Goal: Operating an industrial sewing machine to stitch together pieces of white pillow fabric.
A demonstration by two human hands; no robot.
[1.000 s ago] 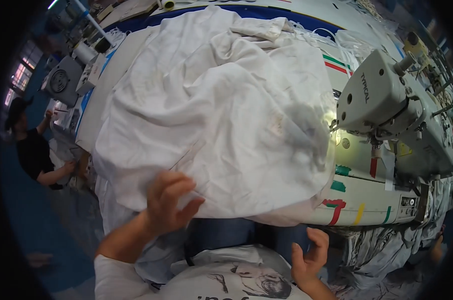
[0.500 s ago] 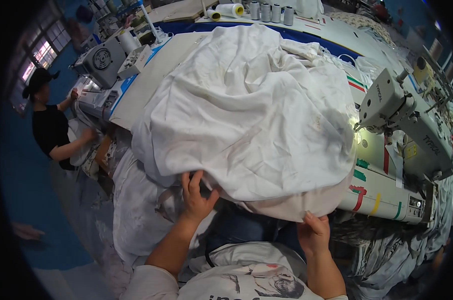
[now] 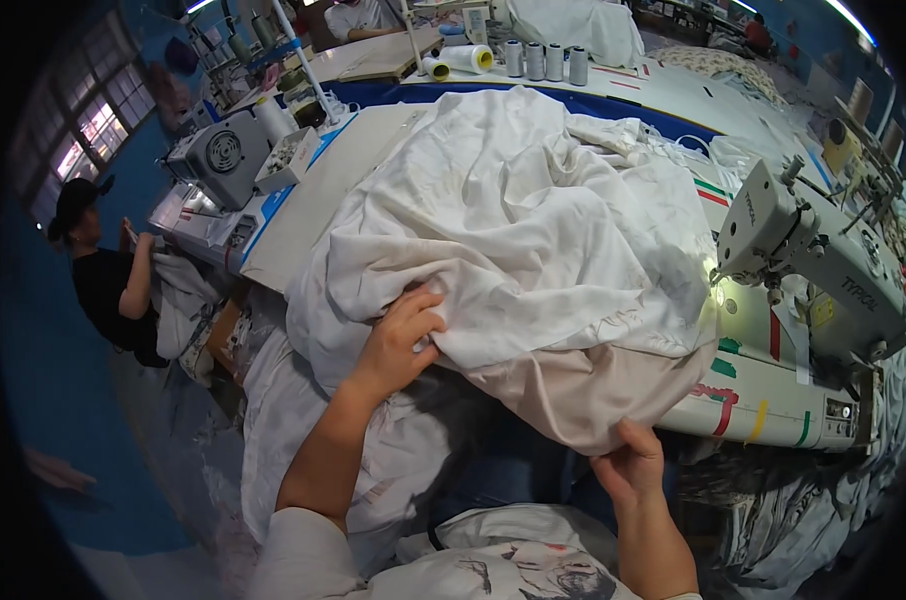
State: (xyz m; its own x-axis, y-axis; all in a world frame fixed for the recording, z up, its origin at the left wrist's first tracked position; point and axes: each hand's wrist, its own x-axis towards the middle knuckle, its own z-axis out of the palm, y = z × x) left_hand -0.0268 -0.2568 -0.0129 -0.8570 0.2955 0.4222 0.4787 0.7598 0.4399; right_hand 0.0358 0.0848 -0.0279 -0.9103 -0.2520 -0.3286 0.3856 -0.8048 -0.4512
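A large heap of white fabric (image 3: 513, 220) covers the middle of the sewing table and hangs over its front edge. My left hand (image 3: 401, 338) is closed on a bunched fold at the near left of the heap. Below the white layer, a pale pinkish-beige layer of fabric (image 3: 583, 390) shows along the near edge. My right hand (image 3: 630, 462) pinches the lowest edge of that beige layer between thumb and fingers. To the right, the sewing machine (image 3: 773, 225) has its lit needle area beside the heap's right edge.
Coloured tape strips mark the machine bed (image 3: 763, 410). Grey thread spools (image 3: 546, 62) and white cones (image 3: 466, 58) stand at the back. At the left are another machine (image 3: 218, 145), a small white box (image 3: 288, 158) and a co-worker (image 3: 103, 270) handling cloth. More white cloth (image 3: 293, 430) hangs at my left.
My left hand has moved up and right, closing on the white fabric and bunching it. More of the beige layer shows now. The right hand keeps its pinch, slightly lower.
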